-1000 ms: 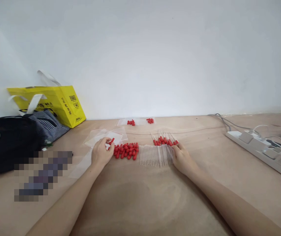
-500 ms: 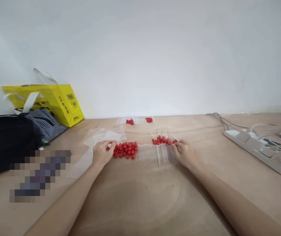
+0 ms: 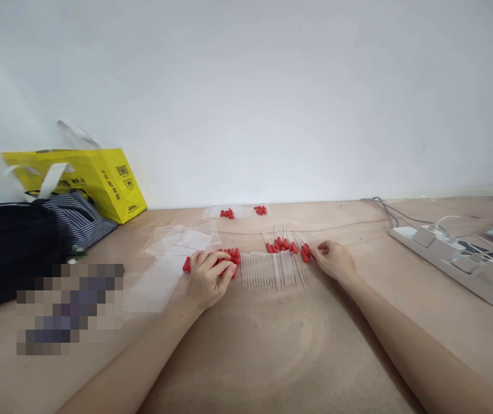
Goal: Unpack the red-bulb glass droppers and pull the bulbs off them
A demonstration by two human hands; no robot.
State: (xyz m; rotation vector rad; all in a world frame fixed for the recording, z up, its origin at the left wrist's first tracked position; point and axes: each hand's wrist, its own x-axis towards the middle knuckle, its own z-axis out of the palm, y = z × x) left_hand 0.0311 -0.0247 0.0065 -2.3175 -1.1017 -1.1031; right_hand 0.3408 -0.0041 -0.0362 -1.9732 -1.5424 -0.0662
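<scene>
Thumb and fingers of my left hand (image 3: 210,278) are drawn together over a pile of red rubber bulbs (image 3: 232,253). They appear closed on one bulb, though the hand hides most of it. To the right of the pile lies a row of thin clear tubes (image 3: 267,270), side by side. Just behind them are several droppers, clear tubes with red bulbs fitted (image 3: 281,245), their thin tips pointing away from me. My right hand (image 3: 333,260), its fingers curled in a pinch, touches the red bulb of the rightmost dropper (image 3: 305,253).
Clear plastic bags (image 3: 181,238) lie behind and left of the bulbs. Near the wall is another bag (image 3: 241,211) with red bulbs. A yellow bag (image 3: 112,178), striped pouch (image 3: 77,221) and black bag (image 3: 13,253) stand left. A power strip (image 3: 448,264) with cables lies right.
My left hand has moved right and nearer me, from the pile's left end to over its middle. My right hand has shifted slightly right, uncovering the rightmost red bulbs.
</scene>
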